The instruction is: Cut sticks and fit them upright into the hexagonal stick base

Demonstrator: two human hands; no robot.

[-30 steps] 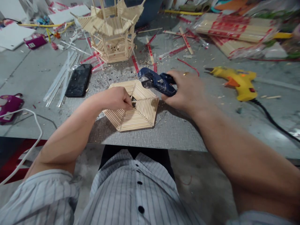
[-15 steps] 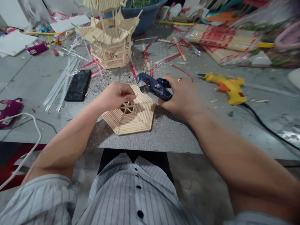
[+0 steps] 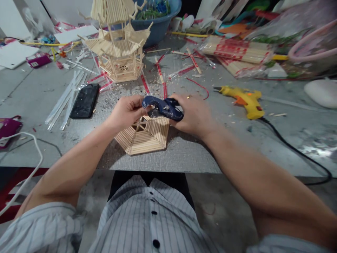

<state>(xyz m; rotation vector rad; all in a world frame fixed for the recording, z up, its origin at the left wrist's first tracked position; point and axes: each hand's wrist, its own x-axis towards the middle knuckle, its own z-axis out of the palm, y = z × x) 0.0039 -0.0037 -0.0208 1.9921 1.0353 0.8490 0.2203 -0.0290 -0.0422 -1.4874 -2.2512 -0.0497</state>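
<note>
My right hand (image 3: 192,114) is wrapped round a dark blue pipe cutter (image 3: 168,108), whose hooked jaw points left. My left hand (image 3: 129,109) is closed in a pinch right at that jaw; whatever lies between its fingertips is hidden. Below both hands a hexagonal panel of wooden sticks (image 3: 150,144) lies flat on the table, with a spoked opening near its middle. Its far edge is covered by the hands and the cutter.
A tiered stick pagoda (image 3: 121,52) stands at the back, before a blue basin (image 3: 158,28). To the left lie a black phone (image 3: 84,101) and clear glue sticks (image 3: 64,102). A yellow glue gun (image 3: 244,100) with a black cord rests on the right; packaged chopsticks (image 3: 237,51) lie behind it.
The cutter in my right hand has moved left and down, over the panel, so its jaw meets my left fingertips. The whole view has shifted slightly.
</note>
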